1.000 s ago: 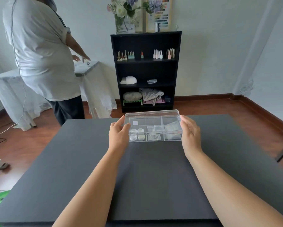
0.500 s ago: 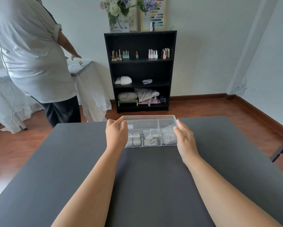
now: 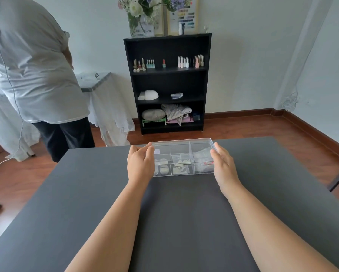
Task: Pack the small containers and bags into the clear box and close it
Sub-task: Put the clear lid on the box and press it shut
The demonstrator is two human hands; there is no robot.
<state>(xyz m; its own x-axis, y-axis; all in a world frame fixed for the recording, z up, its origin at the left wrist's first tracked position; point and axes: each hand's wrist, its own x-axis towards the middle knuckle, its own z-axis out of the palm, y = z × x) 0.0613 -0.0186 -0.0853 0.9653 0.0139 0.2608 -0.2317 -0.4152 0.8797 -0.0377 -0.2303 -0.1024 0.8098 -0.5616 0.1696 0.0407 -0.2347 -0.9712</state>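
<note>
**Both hands at the ends of the closed clear box**

I see my left hand [image 3: 140, 163] loosely spread, fingers extended, its fingertips touching the left end of the clear box [image 3: 182, 157]. My right hand [image 3: 223, 165] is likewise open and flat against the right end; I cannot tell whether either truly grips. The box sits between them on the dark worktop [image 3: 180, 213], lid down, with small containers [image 3: 162, 166] left and bags [image 3: 203, 160] in the middle and right compartments.
</note>
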